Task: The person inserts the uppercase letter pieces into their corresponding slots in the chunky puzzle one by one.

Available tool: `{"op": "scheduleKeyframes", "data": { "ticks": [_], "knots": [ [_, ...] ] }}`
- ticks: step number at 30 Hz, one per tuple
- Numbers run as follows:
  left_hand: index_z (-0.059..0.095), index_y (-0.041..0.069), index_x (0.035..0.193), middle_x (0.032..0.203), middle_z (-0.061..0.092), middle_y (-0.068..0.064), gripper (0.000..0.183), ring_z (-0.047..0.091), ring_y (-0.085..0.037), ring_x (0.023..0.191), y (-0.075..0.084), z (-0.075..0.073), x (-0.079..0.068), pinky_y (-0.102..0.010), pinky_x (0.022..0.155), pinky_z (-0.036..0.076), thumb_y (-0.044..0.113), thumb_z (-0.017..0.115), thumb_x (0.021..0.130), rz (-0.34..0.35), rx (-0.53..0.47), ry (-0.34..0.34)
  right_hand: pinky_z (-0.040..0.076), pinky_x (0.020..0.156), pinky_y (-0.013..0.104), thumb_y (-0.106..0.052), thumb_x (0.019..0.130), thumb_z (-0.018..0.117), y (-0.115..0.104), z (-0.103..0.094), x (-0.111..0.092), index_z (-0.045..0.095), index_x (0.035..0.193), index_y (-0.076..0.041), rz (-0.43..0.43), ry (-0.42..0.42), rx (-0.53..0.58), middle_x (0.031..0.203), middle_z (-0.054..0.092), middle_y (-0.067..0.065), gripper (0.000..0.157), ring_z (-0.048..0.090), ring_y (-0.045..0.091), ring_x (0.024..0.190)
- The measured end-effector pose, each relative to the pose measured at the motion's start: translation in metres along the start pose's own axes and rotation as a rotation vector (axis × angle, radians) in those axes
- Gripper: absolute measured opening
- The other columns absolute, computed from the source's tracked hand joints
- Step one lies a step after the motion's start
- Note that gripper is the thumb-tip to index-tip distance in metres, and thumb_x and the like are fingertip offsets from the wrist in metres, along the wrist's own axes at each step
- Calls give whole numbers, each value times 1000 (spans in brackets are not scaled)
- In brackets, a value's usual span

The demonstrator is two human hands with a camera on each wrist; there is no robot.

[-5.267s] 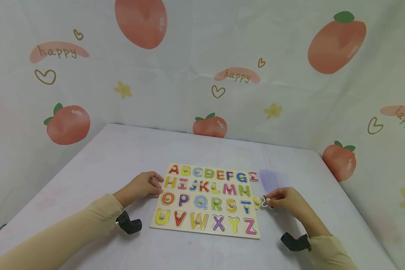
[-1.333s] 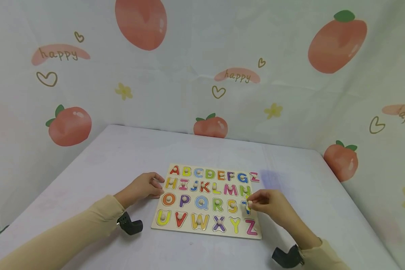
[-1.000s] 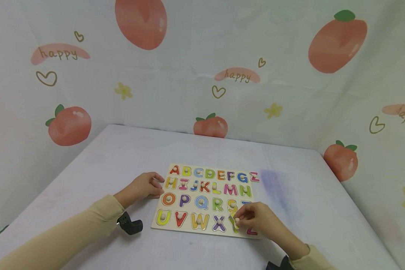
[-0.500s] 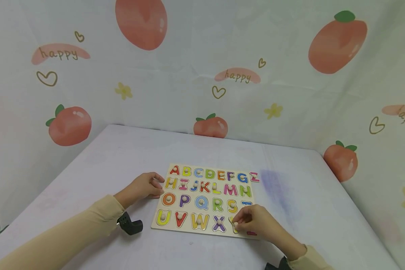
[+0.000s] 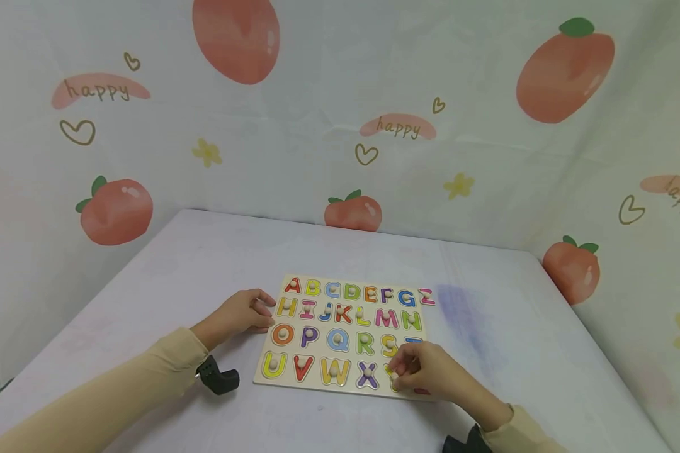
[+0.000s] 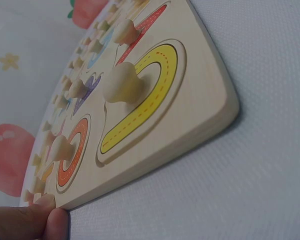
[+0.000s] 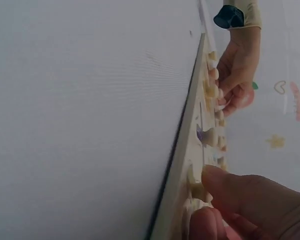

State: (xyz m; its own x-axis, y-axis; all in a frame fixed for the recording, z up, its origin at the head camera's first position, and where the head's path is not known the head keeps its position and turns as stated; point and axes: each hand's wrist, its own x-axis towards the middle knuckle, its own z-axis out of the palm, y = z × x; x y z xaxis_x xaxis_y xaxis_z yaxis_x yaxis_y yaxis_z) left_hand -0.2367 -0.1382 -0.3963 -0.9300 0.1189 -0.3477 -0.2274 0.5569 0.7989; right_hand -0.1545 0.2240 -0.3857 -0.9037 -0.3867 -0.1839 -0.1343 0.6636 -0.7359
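A wooden alphabet puzzle board [image 5: 351,391] lies on the table, its colourful knobbed letters set in rows. My right hand [image 5: 433,372] pinches the knob of a yellow Y piece [image 5: 395,387] in the bottom row, at the Y recess; the fingers hide much of it. In the right wrist view, thumb and fingers close round its pale knob [image 7: 199,192]. The purple X piece [image 5: 368,375] sits in its recess just left. At the board's left edge, my left hand [image 5: 240,313] grips the wood, thumb and finger [image 6: 55,224] at the rim beside the orange O [image 6: 74,162].
A pink Z piece [image 5: 427,296] lies across the board's upper right corner, beside the G. My right hand partly covers the blue T [image 5: 413,340] and the Z recess [image 5: 422,391]. A purple smudge [image 5: 461,308] marks the white tablecloth at right. A fruit-print curtain stands behind.
The X piece went from my right hand into its recess. That hand then brought the yellow Y piece from the right edge down to the bottom row. The left hand has stayed put.
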Motion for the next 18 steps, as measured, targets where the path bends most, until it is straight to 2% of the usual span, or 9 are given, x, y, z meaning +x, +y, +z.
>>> {"op": "scheduleKeyframes", "data": {
  "ticks": [5,11,18],
  "knots": [
    [56,-2,119,90,62,-10,41,61,-14,72,-1,0,1,-24,66,58,3,73,82,-1,-4,-1,46,57,19,-11,75,81,-3,-12,4,69,87,-8,28,48,54,75,57,-1,17,55,12,69],
    [56,-3,118,89,62,-10,40,61,-14,71,-1,1,2,-24,65,58,3,74,82,5,-12,-4,51,65,21,-10,82,76,-3,-42,15,67,97,1,70,143,92,83,60,4,21,59,16,76],
    [56,-2,118,89,62,-9,41,60,-14,71,-2,1,2,-24,65,58,4,74,82,-1,7,4,57,75,25,-18,89,69,26,-82,46,64,112,1,190,252,91,99,65,9,30,59,16,85]
  ]
}}
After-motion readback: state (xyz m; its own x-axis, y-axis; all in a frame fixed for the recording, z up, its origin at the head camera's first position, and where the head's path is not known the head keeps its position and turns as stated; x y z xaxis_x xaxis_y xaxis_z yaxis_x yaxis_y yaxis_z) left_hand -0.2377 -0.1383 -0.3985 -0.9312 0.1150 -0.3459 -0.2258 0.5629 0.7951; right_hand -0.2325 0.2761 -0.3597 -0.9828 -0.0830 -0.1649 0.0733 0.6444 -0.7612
